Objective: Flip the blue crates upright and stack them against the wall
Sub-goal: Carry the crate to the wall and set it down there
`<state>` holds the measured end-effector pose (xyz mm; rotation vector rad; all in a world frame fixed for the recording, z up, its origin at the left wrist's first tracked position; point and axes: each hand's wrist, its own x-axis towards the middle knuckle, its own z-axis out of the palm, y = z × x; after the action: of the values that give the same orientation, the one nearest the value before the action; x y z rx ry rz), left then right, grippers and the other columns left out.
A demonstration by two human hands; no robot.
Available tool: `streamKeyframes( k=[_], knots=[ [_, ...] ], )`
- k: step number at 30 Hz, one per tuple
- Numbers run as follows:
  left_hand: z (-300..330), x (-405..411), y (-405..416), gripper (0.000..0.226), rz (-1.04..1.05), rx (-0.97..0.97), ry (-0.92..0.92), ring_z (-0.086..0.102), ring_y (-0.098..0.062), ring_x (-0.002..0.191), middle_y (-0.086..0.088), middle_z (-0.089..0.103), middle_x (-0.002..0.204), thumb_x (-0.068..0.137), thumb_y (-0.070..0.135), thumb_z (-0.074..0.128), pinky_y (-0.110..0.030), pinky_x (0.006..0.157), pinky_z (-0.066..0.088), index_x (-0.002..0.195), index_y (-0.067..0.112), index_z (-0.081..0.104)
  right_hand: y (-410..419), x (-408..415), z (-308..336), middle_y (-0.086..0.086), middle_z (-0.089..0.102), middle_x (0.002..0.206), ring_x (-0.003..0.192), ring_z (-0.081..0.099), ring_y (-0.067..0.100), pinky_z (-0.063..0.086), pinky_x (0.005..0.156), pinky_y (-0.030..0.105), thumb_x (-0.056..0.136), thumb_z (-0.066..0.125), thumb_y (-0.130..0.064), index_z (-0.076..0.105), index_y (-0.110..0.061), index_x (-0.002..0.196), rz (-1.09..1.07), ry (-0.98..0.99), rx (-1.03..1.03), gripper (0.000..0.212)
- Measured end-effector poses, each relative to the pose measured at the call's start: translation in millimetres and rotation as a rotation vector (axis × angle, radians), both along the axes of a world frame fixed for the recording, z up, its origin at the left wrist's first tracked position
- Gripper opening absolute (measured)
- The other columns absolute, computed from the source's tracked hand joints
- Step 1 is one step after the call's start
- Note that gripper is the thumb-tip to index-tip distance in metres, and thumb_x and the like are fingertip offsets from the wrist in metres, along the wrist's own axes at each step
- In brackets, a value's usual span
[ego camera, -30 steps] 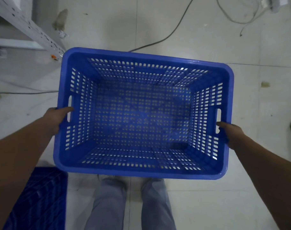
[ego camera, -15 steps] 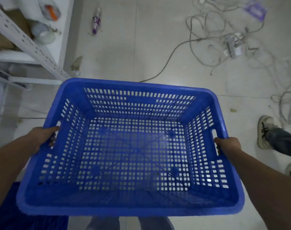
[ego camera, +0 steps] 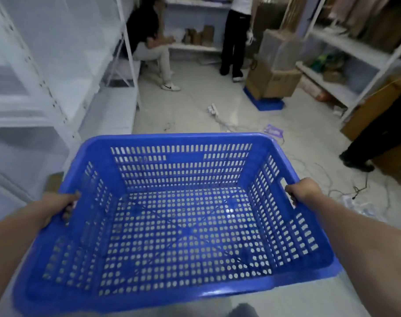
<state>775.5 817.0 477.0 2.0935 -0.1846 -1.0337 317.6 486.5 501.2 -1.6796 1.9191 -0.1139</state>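
From the head camera, much is soft with motion blur. The white metal shelving (ego camera: 57, 92) left of the crate is smeared, so we cannot read what it holds. The crate's near rim is blurred and its near left corner runs out of frame. Beyond the crate, a seated person (ego camera: 149, 42) and a standing person (ego camera: 235, 35) are both cut off at the top edge. To the crate's right, only a dark trouser leg and shoe (ego camera: 364, 145) show at the frame's side.

We hold a blue crate (ego camera: 172, 225) upright, open side up, raised above the pale floor (ego camera: 190, 110). Its walls carry rows of slots, its base round holes, and the floor shows through them. Our left hand (ego camera: 62, 204) is clamped on the left wall's handle slot. Our right hand (ego camera: 303, 191) is clamped on the right wall's handle slot. The hands sit well apart, the crate between them. Beyond its far rim, white cables (ego camera: 224, 124) trail across the floor, and cardboard boxes (ego camera: 272, 81) stand on another blue crate (ego camera: 267, 104).
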Motion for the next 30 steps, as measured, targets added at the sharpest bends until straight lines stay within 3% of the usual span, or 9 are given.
streamKeyframes(
  k=[4, 9, 13, 16, 19, 21, 23, 25, 30],
  knots=[
    [69, -1, 28, 0.048, 0.002, -0.119, -0.013, 0.024, -0.008, 0.018, 0.002, 0.028, 0.027, 0.104, 0.017, 0.032, -0.017, 0.034, 0.028, 0.056, 0.012, 0.029, 12, 16, 68, 0.014, 0.057, 0.054, 0.059, 0.058, 0.031, 0.044, 0.059, 0.032, 0.078, 0.062, -0.016, 0.056, -0.002, 0.052, 0.042, -0.032, -0.084, 0.03],
    [137, -10, 67, 0.047, 0.137, -0.203, -0.057, 0.022, -0.008, 0.015, 0.001, 0.027, 0.025, 0.103, 0.014, 0.033, -0.005, 0.026, 0.022, 0.056, 0.013, 0.03, 12, 48, 139, 0.014, 0.063, 0.055, 0.06, 0.059, 0.029, 0.05, 0.063, 0.034, 0.078, 0.067, -0.015, 0.061, 0.003, 0.064, 0.13, -0.119, -0.15, 0.023],
    [177, -12, 108, 0.044, 0.247, -0.24, -0.107, 0.022, -0.008, 0.015, 0.0, 0.027, 0.025, 0.102, 0.013, 0.036, -0.006, 0.026, 0.02, 0.058, 0.013, 0.031, 14, 79, 184, 0.012, 0.06, 0.051, 0.057, 0.057, 0.027, 0.048, 0.064, 0.034, 0.078, 0.065, -0.016, 0.059, -0.004, 0.043, 0.254, -0.13, -0.188, 0.038],
    [193, -16, 138, 0.046, 0.331, -0.263, -0.157, 0.025, -0.011, 0.015, -0.004, 0.029, 0.026, 0.101, 0.014, 0.041, -0.008, 0.026, 0.023, 0.055, 0.012, 0.034, 4, 106, 200, 0.02, 0.064, 0.052, 0.056, 0.06, 0.031, 0.053, 0.065, 0.041, 0.077, 0.065, -0.01, 0.053, -0.006, 0.027, 0.36, -0.169, -0.184, 0.051],
    [200, -32, 169, 0.047, 0.42, -0.267, -0.184, 0.026, -0.013, 0.015, -0.004, 0.03, 0.028, 0.1, 0.015, 0.042, -0.01, 0.026, 0.029, 0.053, 0.012, 0.037, 1, 137, 211, 0.025, 0.073, 0.073, 0.069, 0.067, 0.034, 0.054, 0.07, 0.038, 0.077, 0.065, -0.015, 0.06, -0.004, 0.034, 0.478, -0.16, -0.194, 0.044],
    [203, -50, 191, 0.045, 0.506, -0.259, -0.2, 0.025, -0.013, 0.016, -0.003, 0.031, 0.03, 0.099, 0.016, 0.043, -0.011, 0.027, 0.03, 0.055, 0.012, 0.037, 11, 156, 221, 0.018, 0.071, 0.066, 0.066, 0.067, 0.03, 0.052, 0.062, 0.032, 0.078, 0.066, -0.017, 0.062, -0.002, 0.046, 0.534, -0.176, -0.211, 0.036],
    [201, -72, 215, 0.044, 0.607, -0.237, -0.238, 0.026, -0.014, 0.016, -0.003, 0.031, 0.03, 0.098, 0.015, 0.047, -0.013, 0.027, 0.03, 0.055, 0.01, 0.037, 21, 176, 224, 0.008, 0.06, 0.045, 0.049, 0.056, 0.02, 0.041, 0.046, 0.026, 0.08, 0.065, -0.014, 0.058, -0.003, 0.044, 0.617, -0.212, -0.211, 0.038],
    [200, -99, 242, 0.043, 0.718, -0.205, -0.275, 0.026, -0.014, 0.016, -0.004, 0.032, 0.031, 0.097, 0.014, 0.05, -0.015, 0.027, 0.031, 0.056, 0.008, 0.037, 29, 195, 220, 0.002, 0.053, 0.035, 0.047, 0.052, 0.017, 0.036, 0.045, 0.024, 0.081, 0.065, -0.014, 0.057, -0.004, 0.042, 0.706, -0.19, -0.199, 0.041],
    [208, -181, 306, 0.035, 0.961, -0.061, -0.358, 0.032, -0.018, 0.027, -0.007, 0.036, 0.052, 0.095, 0.014, 0.056, -0.022, 0.038, 0.033, 0.065, 0.005, 0.041, 68, 244, 197, 0.007, 0.053, 0.051, 0.054, 0.052, 0.019, 0.035, 0.047, 0.027, 0.083, 0.066, -0.024, 0.057, -0.007, 0.046, 0.961, -0.137, -0.148, 0.042]
  ],
)
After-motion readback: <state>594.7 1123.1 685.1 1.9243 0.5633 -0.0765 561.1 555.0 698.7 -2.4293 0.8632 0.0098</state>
